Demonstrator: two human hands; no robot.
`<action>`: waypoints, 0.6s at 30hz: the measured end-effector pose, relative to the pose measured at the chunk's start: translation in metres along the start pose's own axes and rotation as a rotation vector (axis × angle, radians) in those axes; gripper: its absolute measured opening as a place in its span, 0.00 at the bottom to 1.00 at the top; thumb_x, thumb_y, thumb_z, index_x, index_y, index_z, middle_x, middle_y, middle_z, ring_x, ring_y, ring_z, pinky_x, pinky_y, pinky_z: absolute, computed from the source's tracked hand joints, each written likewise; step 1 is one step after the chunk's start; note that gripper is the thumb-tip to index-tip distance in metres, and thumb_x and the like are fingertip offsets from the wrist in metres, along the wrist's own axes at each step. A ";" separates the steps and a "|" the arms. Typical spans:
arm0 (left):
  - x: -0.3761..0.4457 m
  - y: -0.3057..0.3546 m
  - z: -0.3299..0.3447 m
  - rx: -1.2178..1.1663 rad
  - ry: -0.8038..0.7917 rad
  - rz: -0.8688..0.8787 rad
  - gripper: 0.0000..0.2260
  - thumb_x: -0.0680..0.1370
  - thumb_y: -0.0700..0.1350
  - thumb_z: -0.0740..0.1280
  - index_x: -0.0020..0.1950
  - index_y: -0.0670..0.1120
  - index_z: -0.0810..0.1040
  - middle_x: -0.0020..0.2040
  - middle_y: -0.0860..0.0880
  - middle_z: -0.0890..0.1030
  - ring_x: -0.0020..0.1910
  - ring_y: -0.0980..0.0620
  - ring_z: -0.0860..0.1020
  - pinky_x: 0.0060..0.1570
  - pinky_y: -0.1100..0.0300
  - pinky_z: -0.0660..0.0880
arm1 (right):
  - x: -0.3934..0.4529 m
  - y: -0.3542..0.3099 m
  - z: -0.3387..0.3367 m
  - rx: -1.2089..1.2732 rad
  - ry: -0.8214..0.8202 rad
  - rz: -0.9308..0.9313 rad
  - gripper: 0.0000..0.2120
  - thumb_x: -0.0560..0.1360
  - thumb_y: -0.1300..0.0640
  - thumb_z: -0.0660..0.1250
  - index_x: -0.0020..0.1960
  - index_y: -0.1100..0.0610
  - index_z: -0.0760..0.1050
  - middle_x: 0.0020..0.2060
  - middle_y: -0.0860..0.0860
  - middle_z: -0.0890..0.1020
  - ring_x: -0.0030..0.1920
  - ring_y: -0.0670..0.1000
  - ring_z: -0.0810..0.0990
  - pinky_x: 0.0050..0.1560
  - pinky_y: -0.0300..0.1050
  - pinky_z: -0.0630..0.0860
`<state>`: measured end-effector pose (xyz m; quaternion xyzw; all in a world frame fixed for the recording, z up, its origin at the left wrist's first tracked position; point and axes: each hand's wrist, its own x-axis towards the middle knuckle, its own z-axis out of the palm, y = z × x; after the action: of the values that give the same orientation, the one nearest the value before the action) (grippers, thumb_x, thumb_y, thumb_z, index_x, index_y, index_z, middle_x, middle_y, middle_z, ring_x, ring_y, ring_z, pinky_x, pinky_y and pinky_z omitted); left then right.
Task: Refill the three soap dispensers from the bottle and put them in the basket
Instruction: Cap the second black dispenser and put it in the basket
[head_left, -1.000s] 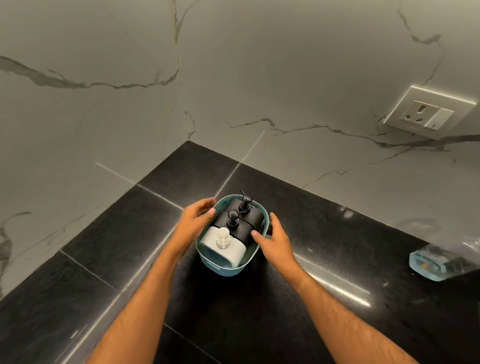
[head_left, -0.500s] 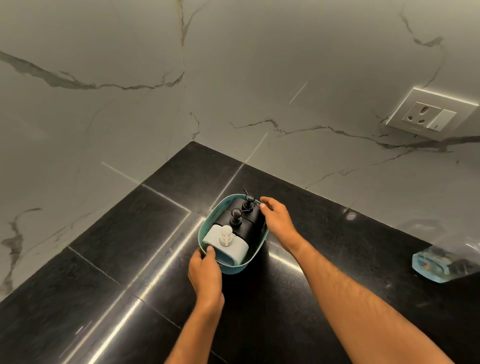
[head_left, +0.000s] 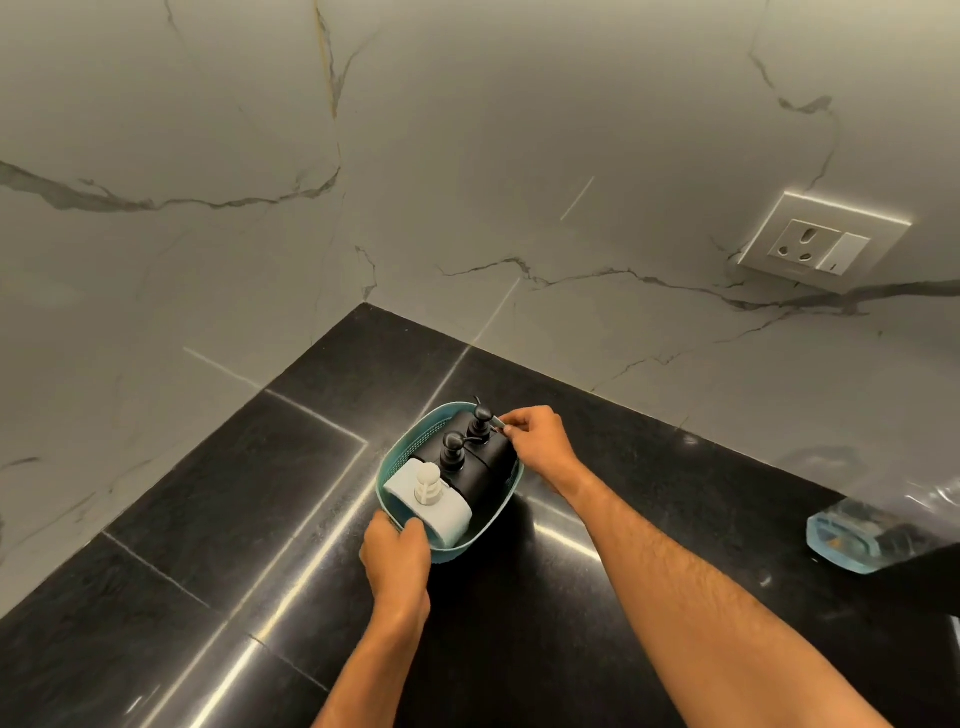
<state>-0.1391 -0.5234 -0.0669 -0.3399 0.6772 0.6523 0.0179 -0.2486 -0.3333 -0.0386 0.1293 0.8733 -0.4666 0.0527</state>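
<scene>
Head view: a teal basket (head_left: 402, 451) sits on a black table (head_left: 234, 493), holding one white dispenser (head_left: 431, 501) and two black dispensers (head_left: 480, 460). The left hand (head_left: 397, 558) grips the near rim; the right hand (head_left: 540, 444) pinches the far rim. A clear bottle (head_left: 872, 525) lies well apart, right.

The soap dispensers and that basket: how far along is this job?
Nearly finished. All three dispensers, one white and two black, already stand in the teal basket. The left hand grips its near end and the right hand its far rim. The bottle lies aside. Fill levels can't be seen.
</scene>
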 end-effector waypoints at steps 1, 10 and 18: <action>0.006 0.004 0.001 0.023 -0.011 0.012 0.11 0.75 0.31 0.62 0.51 0.41 0.80 0.50 0.43 0.84 0.50 0.43 0.82 0.42 0.53 0.77 | 0.001 0.002 -0.002 -0.011 0.018 0.004 0.10 0.80 0.64 0.67 0.54 0.56 0.86 0.47 0.51 0.87 0.52 0.48 0.83 0.54 0.45 0.79; 0.058 0.076 0.058 0.320 -0.174 0.244 0.06 0.73 0.31 0.64 0.40 0.33 0.79 0.33 0.45 0.75 0.33 0.49 0.70 0.29 0.56 0.65 | 0.003 0.030 -0.051 -0.009 0.263 0.075 0.14 0.75 0.69 0.65 0.48 0.57 0.86 0.40 0.50 0.86 0.44 0.48 0.85 0.47 0.50 0.84; 0.097 0.129 0.155 0.470 -0.416 0.382 0.12 0.72 0.30 0.62 0.29 0.39 0.74 0.29 0.48 0.72 0.32 0.51 0.67 0.32 0.56 0.64 | 0.008 0.058 -0.100 0.082 0.491 0.195 0.09 0.71 0.69 0.68 0.36 0.58 0.82 0.29 0.55 0.83 0.32 0.50 0.81 0.35 0.49 0.80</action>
<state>-0.3409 -0.4373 -0.0233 -0.0540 0.8417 0.5257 0.1110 -0.2376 -0.2183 -0.0306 0.3243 0.8237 -0.4490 -0.1211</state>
